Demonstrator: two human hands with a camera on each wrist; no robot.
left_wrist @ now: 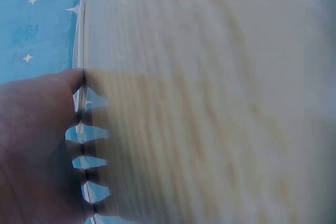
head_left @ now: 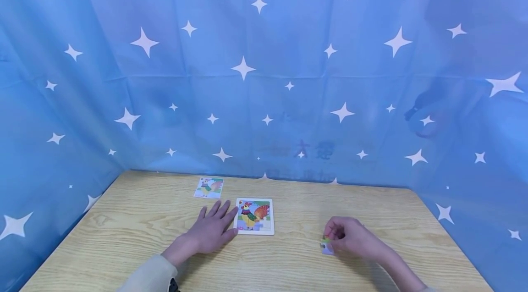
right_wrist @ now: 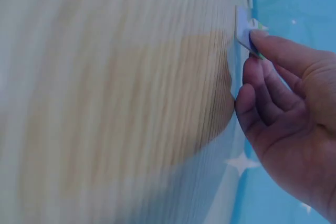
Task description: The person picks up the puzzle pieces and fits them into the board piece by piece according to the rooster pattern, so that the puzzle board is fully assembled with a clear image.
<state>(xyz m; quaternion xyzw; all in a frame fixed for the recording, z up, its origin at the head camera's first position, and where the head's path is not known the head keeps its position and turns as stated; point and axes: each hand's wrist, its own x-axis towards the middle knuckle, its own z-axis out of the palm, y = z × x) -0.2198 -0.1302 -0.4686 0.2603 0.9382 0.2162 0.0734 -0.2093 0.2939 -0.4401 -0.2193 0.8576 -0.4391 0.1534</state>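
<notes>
A white-framed jigsaw puzzle (head_left: 255, 217) with a rooster picture lies on the table; its lower right part shows bare white tray. My left hand (head_left: 209, 231) rests palm down to the left of it, fingers straight and spread, the thumb and index tips at the frame's edge. In the left wrist view the fingertips of my left hand (left_wrist: 39, 129) meet the tabletop. Off to the right, my right hand (head_left: 350, 237) pinches a puzzle piece (head_left: 327, 248) in green and lilac between thumb and fingers. The right wrist view shows the piece (right_wrist: 242, 27) tilted on edge in my right hand (right_wrist: 294, 98).
A rooster picture card (head_left: 208, 188) lies behind my left hand, left of the puzzle. The wooden table (head_left: 297, 255) ends at a blue curtain (head_left: 264, 99) with white stars, which also hangs along both sides.
</notes>
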